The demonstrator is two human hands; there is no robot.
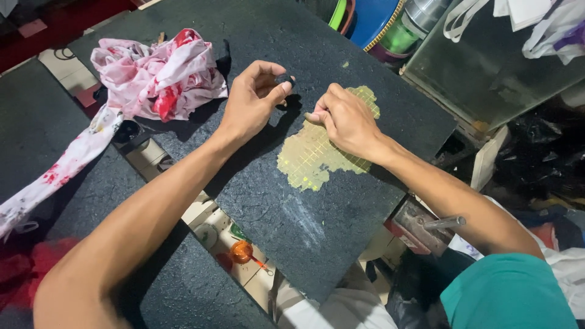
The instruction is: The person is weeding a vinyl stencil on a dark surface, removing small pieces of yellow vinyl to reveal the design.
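I see the left hand [253,100] pinching a small dark piece [285,80] above the dark bench [292,207]. The right hand [344,119], fingers curled, presses the yellow gridded patch [308,161]. A red-stained cloth [155,76] lies left

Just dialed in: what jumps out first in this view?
A yellow gridded patch lies mid-slab on the dark stone slab, with the right hand resting on its upper edge. The left hand pinches a small dark piece beside it. A red-stained white cloth is bunched at the slab's far left.
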